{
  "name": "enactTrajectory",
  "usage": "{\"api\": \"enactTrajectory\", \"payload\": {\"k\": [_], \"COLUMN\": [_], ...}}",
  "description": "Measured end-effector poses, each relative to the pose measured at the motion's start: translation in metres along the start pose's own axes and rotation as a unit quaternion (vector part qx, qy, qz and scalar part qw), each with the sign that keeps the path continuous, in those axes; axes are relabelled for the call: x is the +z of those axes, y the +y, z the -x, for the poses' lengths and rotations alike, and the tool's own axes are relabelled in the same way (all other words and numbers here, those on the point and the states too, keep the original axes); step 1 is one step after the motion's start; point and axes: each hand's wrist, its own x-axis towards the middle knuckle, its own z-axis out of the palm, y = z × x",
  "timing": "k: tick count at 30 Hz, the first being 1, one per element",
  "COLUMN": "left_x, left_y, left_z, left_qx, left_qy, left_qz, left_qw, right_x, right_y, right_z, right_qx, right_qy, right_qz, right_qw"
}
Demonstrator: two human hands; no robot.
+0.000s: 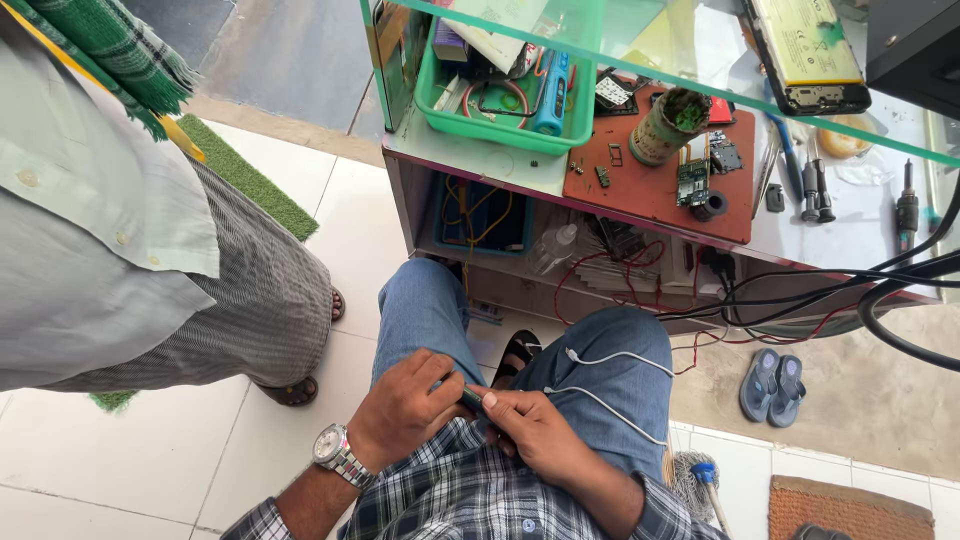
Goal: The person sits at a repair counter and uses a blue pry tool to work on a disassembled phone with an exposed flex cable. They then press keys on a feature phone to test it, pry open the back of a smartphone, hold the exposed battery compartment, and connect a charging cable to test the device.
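Observation:
I sit in blue jeans and a checked shirt, looking down at my lap. My left hand [405, 408], with a metal wristwatch [333, 452] on the wrist, and my right hand [535, 430] meet over my lap. Both grip a small dark green tool or device [471, 398], mostly hidden between the fingers. A white cable [610, 357] runs across my right thigh.
A person in a grey shirt and striped wrap [150, 280] stands close on my left. Ahead is a workbench [480, 160] with a green tray [500, 130], a brown mat [650, 185] with circuit boards, tools, and black cables [880, 290]. Blue sandals [772, 385] lie on the right floor.

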Motion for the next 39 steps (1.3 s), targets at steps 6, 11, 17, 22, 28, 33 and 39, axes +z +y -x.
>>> {"api": "enactTrajectory", "payload": {"k": [6, 11, 17, 22, 28, 33, 39], "left_x": [0.015, 0.021, 0.027, 0.031, 0.032, 0.034, 0.029], "left_y": [-0.003, -0.001, -0.003, -0.002, 0.0, 0.007, 0.011], "left_z": [0.009, 0.012, 0.015, 0.012, 0.009, 0.004, -0.001], "left_qx": [0.002, -0.021, -0.04, -0.034, -0.083, -0.146, -0.178], "left_qy": [0.033, 0.013, 0.015, 0.037, 0.044, 0.062, 0.083], "left_qz": [-0.013, -0.027, -0.01, 0.003, 0.056, 0.11, 0.128], "left_qw": [0.999, 0.999, 0.999, 0.999, 0.994, 0.981, 0.972], "right_x": [-0.002, -0.005, -0.004, -0.005, 0.0, 0.001, 0.0], "right_y": [0.026, 0.033, 0.036, 0.038, 0.038, 0.037, 0.039], "right_z": [-0.01, -0.014, -0.016, -0.01, -0.005, -0.001, -0.003], "right_qx": [0.013, 0.018, 0.02, 0.021, 0.004, 0.021, 0.008], "right_qy": [0.015, 0.015, 0.025, 0.022, 0.014, 0.005, 0.025], "right_qz": [0.005, 0.006, 0.012, -0.09, -0.149, -0.172, -0.169], "right_qw": [1.0, 1.0, 0.999, 0.996, 0.989, 0.985, 0.985]}}
